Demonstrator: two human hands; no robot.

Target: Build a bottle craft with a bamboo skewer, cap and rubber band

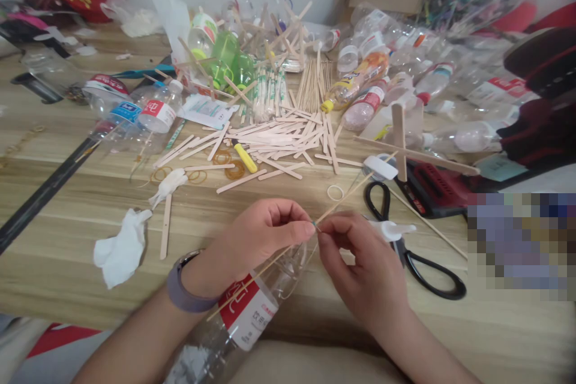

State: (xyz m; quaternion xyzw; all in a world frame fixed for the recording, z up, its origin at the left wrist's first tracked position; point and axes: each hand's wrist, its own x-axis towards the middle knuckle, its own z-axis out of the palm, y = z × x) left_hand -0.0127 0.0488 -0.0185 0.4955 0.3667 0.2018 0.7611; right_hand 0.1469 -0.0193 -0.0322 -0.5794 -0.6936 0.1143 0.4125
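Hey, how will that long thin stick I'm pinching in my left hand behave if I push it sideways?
The stick is slender for its length, so it would probably flex and might snap. It runs nearly straight, which suggests some stiffness. Being so thin, it likely weighs very little.

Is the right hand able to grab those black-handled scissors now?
Probably yes: the scissors lie beside the right hand, and one loop looks uncovered. That hand is busy at the thin stick, though.
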